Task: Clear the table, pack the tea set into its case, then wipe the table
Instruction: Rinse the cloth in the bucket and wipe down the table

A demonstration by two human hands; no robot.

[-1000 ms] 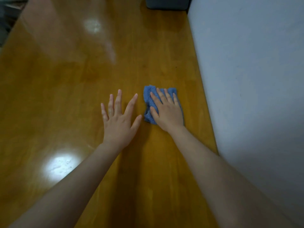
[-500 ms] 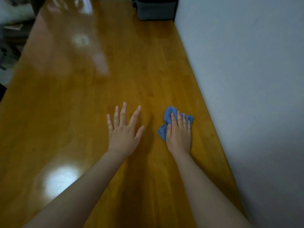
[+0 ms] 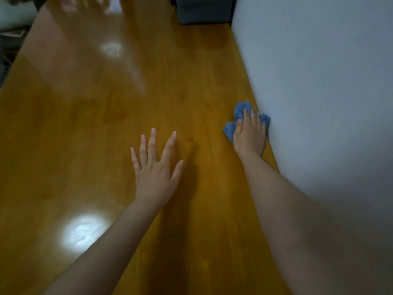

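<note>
Right grip (image 3: 249, 133) flat, fingers straight, pressed blue cloth (image 3: 239, 108) onto worktop (image 3: 85, 124) against wall (image 3: 319, 81); left grip (image 3: 155, 169) splayed open, empty

You have nothing to read here: no text, label, brand, number or sign shows on the table (image 3: 106, 124), the blue cloth (image 3: 239, 107), the grey case (image 3: 204, 9) or the wall (image 3: 319, 81)

table (image 3: 106, 124): glossy wood | blue cloth (image 3: 229, 129): right edge, against wall (image 3: 319, 81) | grey case (image 3: 204, 11): far end
</note>
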